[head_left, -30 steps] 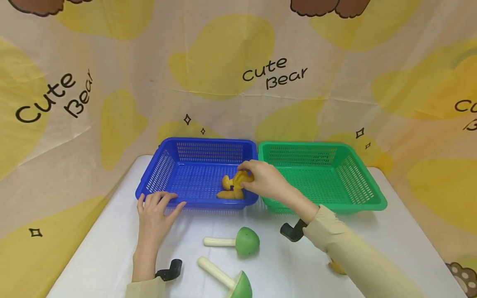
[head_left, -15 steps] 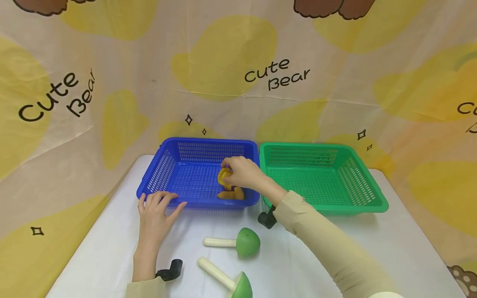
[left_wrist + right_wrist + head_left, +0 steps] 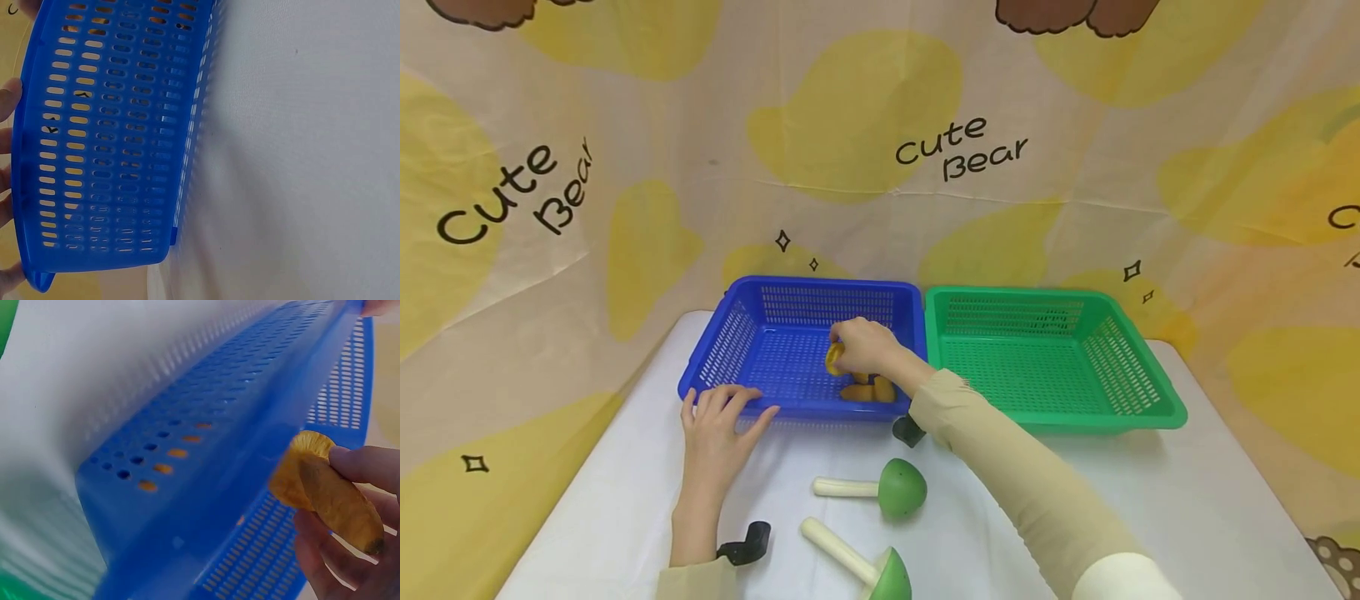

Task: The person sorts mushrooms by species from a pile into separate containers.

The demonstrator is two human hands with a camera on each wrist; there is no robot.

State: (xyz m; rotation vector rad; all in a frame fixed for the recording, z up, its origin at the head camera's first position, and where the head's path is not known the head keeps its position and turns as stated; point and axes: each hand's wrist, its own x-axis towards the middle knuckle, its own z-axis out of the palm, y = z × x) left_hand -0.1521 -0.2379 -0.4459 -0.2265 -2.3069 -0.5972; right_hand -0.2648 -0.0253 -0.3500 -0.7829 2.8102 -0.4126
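Observation:
My right hand (image 3: 867, 346) is inside the blue basket (image 3: 797, 408) and pinches a yellow-brown toy mushroom (image 3: 834, 360) between thumb and fingers. In the right wrist view that mushroom (image 3: 340, 503) shows its ridged cap and a stubby brown stem. Below the hand, other yellow-brown mushrooms (image 3: 857, 392) lie on the basket floor, partly hidden by it. My left hand (image 3: 713, 437) rests on the near-left rim with spread fingers; in the left wrist view its fingertips (image 3: 7, 100) touch the rim from above.
A green basket (image 3: 1060, 421) stands right beside the blue one, with nothing seen in it. On the white table (image 3: 610, 500) in front lie two green-capped mushrooms, one sideways (image 3: 902, 488) and one nearer (image 3: 889, 575). A printed curtain (image 3: 820, 167) hangs behind.
My right hand has moved left and further into the blue basket with the mushroom, from the basket's right side toward its middle. My left hand stays on the rim.

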